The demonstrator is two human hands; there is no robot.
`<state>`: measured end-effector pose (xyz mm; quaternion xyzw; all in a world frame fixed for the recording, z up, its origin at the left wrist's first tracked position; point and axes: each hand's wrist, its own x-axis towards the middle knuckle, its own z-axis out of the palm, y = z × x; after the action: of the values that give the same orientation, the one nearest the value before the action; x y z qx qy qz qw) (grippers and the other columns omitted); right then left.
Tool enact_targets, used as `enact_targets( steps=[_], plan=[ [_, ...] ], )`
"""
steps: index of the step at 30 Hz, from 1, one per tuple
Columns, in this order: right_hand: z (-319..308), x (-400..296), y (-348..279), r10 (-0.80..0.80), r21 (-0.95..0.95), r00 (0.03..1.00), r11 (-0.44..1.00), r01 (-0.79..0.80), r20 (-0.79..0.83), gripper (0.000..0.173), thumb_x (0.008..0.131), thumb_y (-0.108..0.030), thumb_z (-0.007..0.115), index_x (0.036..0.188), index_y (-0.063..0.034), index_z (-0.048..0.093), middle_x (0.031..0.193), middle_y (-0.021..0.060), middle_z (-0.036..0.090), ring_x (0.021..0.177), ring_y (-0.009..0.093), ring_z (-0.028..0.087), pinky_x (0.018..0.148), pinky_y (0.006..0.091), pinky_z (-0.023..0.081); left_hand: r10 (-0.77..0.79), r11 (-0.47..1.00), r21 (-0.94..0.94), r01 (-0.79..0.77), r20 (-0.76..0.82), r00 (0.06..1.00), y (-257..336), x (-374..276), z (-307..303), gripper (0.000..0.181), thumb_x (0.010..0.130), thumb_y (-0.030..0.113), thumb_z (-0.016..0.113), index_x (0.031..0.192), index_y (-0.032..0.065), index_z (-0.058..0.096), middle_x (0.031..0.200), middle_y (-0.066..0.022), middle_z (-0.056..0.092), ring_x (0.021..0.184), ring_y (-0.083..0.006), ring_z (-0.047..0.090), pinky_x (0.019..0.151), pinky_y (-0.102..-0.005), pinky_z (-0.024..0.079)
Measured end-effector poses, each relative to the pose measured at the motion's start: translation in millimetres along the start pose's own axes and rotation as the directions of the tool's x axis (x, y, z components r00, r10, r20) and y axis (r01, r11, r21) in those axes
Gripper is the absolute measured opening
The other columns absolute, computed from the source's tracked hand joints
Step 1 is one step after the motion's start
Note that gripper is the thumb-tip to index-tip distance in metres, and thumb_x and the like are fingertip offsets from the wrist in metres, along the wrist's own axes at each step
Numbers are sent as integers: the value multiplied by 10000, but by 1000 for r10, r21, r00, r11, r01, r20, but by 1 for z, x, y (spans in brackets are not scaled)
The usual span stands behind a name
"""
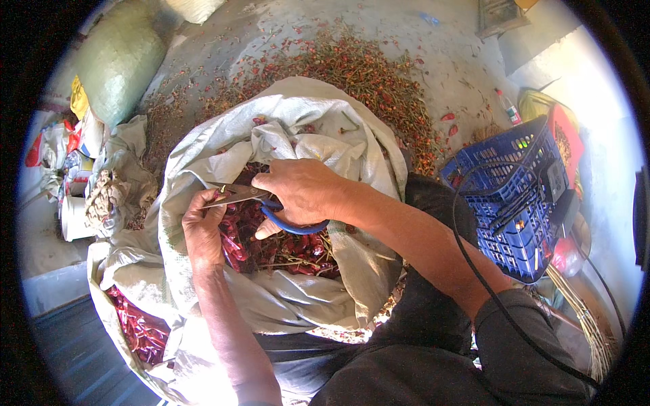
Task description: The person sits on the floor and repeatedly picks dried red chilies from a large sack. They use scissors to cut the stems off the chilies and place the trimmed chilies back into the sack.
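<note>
Over a white woven sack (289,104) with rolled-down sides, my right hand (304,190) grips blue-handled scissors (294,227). Their metal blades are spread and point left, towards my left hand (203,223). Between thumb and fingertips my left hand pinches a dried red chilli (221,193), its pale stem lying between the blades. Most of that chilli is hidden by the fingers and the scissors. Inside the sack below are dried red chillies (284,254) with loose stems among them.
A second sack (96,269) of red chillies stands at lower left. Chilli stems and scraps (350,66) cover the floor beyond. At right are a blue plastic basket (508,203), a black cable (469,259) and a straw broom (579,304). A full pale green sack (122,61) lies upper left.
</note>
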<state>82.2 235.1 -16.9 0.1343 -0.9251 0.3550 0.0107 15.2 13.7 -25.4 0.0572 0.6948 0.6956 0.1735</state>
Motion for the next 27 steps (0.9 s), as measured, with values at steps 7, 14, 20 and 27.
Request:
enact_targets(
  steps=[7,14,20,27],
  plan=[
    [6,-1,-1,-4,-5,1000,1000,4,-22,682,707,-655,681,924,-11,620,767,194,608,769,383,640,681,470,511,-48,998,-33,48,-7,999,6,-2,3,139,884,23,635,1021,16,647,888,-27,656,775,-108,596,723,-248,489],
    [11,-2,-6,-4,-31,996,1000,1,-84,623,700,-617,704,877,-25,625,704,170,604,706,373,638,630,462,498,-48,997,-66,47,-7,999,6,1,-2,91,898,49,639,975,5,658,874,-19,654,774,-89,576,711,-231,466],
    [16,11,10,91,88,969,993,-73,-228,637,707,-610,720,780,9,588,574,220,552,613,419,609,594,474,478,-45,993,-116,35,-80,996,4,6,-2,97,909,75,632,984,18,651,842,-6,631,723,-81,550,678,-220,451],
    [14,33,69,173,-479,907,802,-356,-384,137,771,-186,653,814,-56,664,764,136,659,760,316,676,649,441,537,1,999,-44,-14,-275,961,18,-5,6,132,851,156,720,890,54,646,732,14,577,630,-79,499,605,-229,412]
  ],
)
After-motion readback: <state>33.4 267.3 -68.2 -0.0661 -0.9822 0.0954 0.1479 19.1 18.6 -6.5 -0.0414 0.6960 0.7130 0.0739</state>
